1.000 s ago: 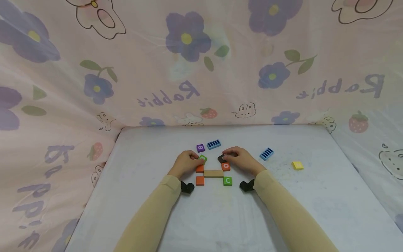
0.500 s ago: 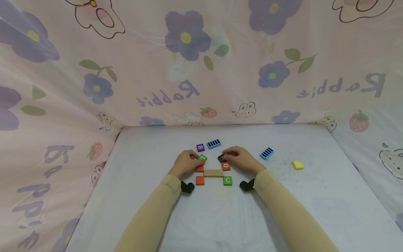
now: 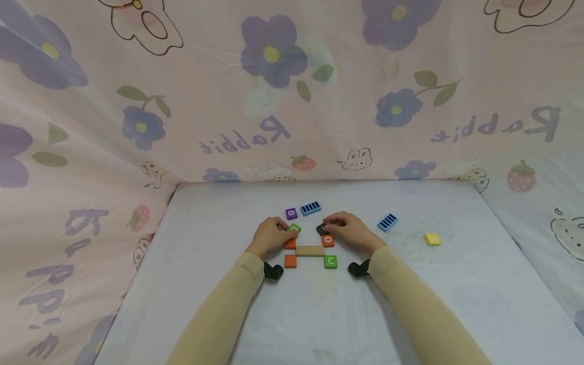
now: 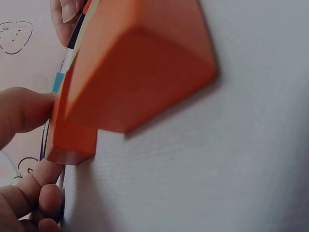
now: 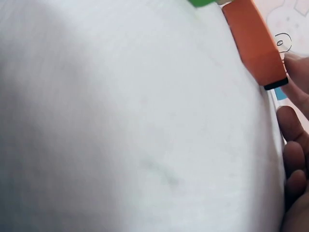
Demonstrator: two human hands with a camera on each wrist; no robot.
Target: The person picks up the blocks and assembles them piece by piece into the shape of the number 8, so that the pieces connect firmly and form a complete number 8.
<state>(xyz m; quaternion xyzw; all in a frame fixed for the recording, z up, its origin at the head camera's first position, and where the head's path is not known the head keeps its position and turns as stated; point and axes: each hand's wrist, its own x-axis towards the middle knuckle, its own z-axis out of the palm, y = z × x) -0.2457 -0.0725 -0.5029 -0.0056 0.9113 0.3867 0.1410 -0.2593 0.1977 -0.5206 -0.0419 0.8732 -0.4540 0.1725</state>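
In the head view my left hand (image 3: 268,237) pinches a green tile (image 3: 294,228) with a white character, thumb on its near side. My right hand (image 3: 350,231) holds a black tile (image 3: 321,229) between thumb and fingers. Below these lie a plain orange tile (image 3: 290,245) and an orange tile marked with a ring (image 3: 327,241). A bare wooden strip (image 3: 310,251) joins the two columns. At its lower corners sit another orange tile (image 3: 290,261) and a green tile with a C (image 3: 330,262). In the left wrist view, orange blocks (image 4: 130,77) hide the green tile.
Behind the hands lie a purple tile with an 8 (image 3: 291,213) and a light blue block with dark bars (image 3: 311,208). A second barred blue block (image 3: 387,222) and a yellow tile (image 3: 432,239) are to the right. A patterned cloth (image 3: 292,101) hangs behind the white tabletop (image 3: 292,314).
The green tile has turned slightly under the left fingers. Both hands otherwise stay in place, the right one on the black tile.
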